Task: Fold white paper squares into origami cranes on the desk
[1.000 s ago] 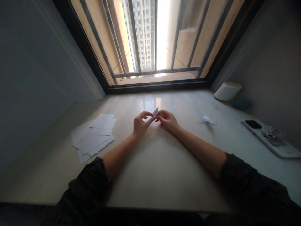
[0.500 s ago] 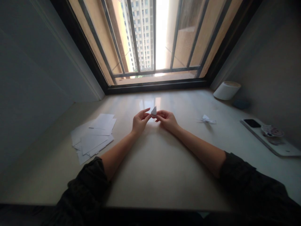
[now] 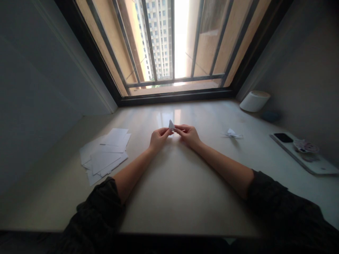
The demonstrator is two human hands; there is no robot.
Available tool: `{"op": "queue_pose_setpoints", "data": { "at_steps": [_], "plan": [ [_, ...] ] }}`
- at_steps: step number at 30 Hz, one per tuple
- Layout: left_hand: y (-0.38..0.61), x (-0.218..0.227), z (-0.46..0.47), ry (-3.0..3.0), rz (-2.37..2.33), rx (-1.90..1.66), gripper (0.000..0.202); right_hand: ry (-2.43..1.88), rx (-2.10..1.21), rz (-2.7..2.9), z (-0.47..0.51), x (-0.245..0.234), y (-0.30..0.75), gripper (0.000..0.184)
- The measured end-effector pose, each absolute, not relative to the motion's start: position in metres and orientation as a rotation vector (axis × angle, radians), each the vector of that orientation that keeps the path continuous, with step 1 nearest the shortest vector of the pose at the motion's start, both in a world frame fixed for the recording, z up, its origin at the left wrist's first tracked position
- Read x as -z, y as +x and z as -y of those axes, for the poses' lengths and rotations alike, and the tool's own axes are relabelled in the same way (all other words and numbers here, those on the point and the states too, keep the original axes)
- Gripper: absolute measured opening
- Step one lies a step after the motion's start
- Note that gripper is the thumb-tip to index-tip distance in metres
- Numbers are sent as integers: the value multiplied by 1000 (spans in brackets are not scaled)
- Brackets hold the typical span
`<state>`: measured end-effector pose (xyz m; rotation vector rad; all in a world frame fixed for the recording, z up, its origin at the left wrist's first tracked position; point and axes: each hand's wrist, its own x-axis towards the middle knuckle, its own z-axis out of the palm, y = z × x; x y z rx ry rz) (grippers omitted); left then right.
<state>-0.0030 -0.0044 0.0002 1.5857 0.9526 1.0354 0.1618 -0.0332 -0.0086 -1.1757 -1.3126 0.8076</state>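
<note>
Paper (image 3: 171, 125): tip swung left.
Left hand (image 3: 158, 138): pinching its base.
Right hand (image 3: 188, 134): pinching its side.
Paper's feel: probably light, crushable; hold low.

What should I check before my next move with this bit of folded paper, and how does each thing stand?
1. Left hand and right hand both on the folded paper: ok.
2. Creases sharp: cannot tell, too small to see.
3. Loose sheets apart from the left hand: ok, they lie to its left.
4. Sheets squared up: not ok, fanned out and overlapping.
5. Small paper shape apart from the right hand: ok, it lies to its right.
6. Phone apart from the right sleeve: ok.
</note>
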Motion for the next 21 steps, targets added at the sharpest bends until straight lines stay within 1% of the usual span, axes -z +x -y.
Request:
{"op": "queue_pose_setpoints", "data": {
  "at_steps": [12,18,21],
  "plan": [
    [-1,-3,8,1575,-916,-1017,32,-1173,-847,1245,33,7,161,31],
    [-3,-4,9,1701,-987,-967,35,-1155,-847,1227,32,10,161,31],
    [-2,-4,9,1616,-990,-993,36,-1130,-867,1243,32,9,160,31]
  ]
}}
